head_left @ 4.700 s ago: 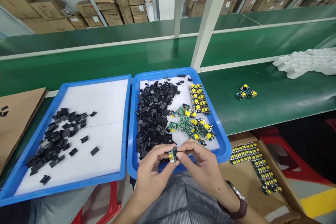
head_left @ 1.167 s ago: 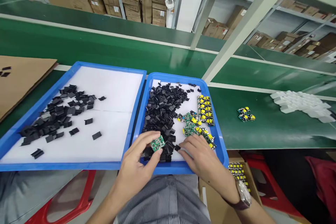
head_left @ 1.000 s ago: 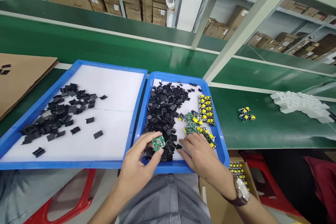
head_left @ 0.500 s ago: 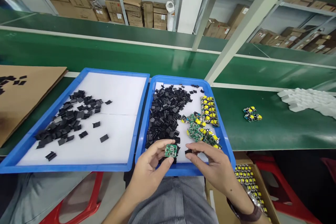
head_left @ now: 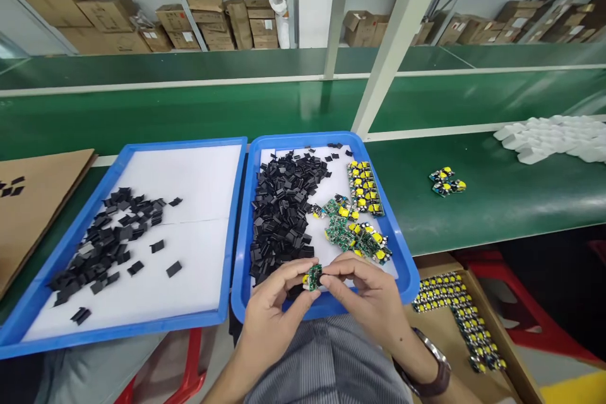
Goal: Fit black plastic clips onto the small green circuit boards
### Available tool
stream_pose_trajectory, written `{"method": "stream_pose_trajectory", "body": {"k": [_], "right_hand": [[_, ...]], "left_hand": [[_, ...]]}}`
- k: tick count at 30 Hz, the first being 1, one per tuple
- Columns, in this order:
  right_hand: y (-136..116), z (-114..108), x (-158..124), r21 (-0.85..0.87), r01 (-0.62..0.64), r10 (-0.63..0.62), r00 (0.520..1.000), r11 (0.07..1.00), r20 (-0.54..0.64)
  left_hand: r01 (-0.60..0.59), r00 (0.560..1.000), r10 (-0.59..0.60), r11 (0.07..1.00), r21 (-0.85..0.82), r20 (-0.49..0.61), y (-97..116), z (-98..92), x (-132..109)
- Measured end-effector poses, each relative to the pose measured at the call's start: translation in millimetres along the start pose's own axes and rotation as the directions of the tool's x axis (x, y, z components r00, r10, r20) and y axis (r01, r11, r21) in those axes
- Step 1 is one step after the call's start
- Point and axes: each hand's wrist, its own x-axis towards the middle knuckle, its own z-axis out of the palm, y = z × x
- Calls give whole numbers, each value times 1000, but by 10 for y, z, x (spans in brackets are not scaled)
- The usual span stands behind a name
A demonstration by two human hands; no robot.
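Note:
My left hand [head_left: 274,309] and my right hand [head_left: 367,297] meet over the near edge of the right blue tray [head_left: 407,265]. Together they pinch a small green circuit board [head_left: 313,277], with fingers closed on it from both sides. My right hand had picked up a black clip, which is now hidden at the board. Just beyond my fingers lies a big heap of black clips [head_left: 284,208]. To the right of that heap sit loose green boards with yellow parts [head_left: 355,227].
The left blue tray [head_left: 227,233] has a white liner and a smaller pile of black clips [head_left: 108,240]. A cardboard box of boards [head_left: 459,309] sits low on the right. White plastic housings [head_left: 553,136] and three boards [head_left: 445,180] lie on the green belt. Cardboard sheet [head_left: 33,202] at left.
My right hand took a black clip from the tray and came in to the board in my left hand. Both hands drew back to the tray's near edge.

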Motion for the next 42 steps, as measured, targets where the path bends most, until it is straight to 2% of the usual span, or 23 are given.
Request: {"method": "stream_pose_trajectory", "body": {"k": [7, 10, 16, 22, 26, 29, 35, 39, 42], "right_hand": [[30, 19, -33, 31, -89, 89, 996, 996, 1], [44, 24, -46, 16, -90, 90, 996, 996, -2], [57, 67, -75, -39, -13, 12, 999, 999, -41], [72, 131, -107, 136, -77, 89, 993, 988, -81], [84, 128, -128, 62, 15, -5, 989, 998, -150], [86, 89, -136, 77, -2, 10, 995, 997, -98], [95, 49, -135, 250, -159, 168, 986, 955, -16], [104, 68, -130, 285, -161, 176, 984, 945, -25], [101, 61, -133, 296, -173, 178, 984, 939, 11]], "left_hand": [[-174, 985, 174, 969, 173, 16, -24, -14, 38], [-181, 983, 182, 966, 184, 13, -23, -4, 44], [-207, 977, 212, 959, 193, -8, -3, 10, 42], [-175, 983, 182, 973, 151, -32, -48, 22, 5], [-154, 986, 160, 978, 142, -35, -65, 28, -13], [-158, 985, 166, 975, 157, -38, -64, 25, -15], [-170, 985, 173, 967, 188, -3, -82, 20, -24], [-177, 984, 175, 962, 206, 25, -97, 14, -37], [-186, 982, 187, 960, 207, 17, -80, 14, -27]]}}
